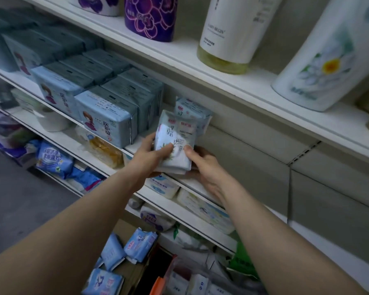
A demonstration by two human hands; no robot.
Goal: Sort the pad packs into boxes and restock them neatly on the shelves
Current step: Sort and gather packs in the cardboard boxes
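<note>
Small stack of pale pad packs [173,150], held at the front edge of the middle shelf [136,148], in the gap to the right of the blue-grey packs [107,120] already lined up there. We see the left hand [148,155] with its thumb across the front of the stack and the right hand [202,161] with its thumb on the lower right corner; each grip is closed on the stack. One more pale pack [192,111] stands behind, near the shelf's back panel. To place well, we judge that the stack should be slid back squarely, beside the blue-grey row and in front of the rear pack, faces outward, edges flush. Below, loose blue packs [136,245] lie in a cardboard box [128,228], apparently still to be shelved.
</note>
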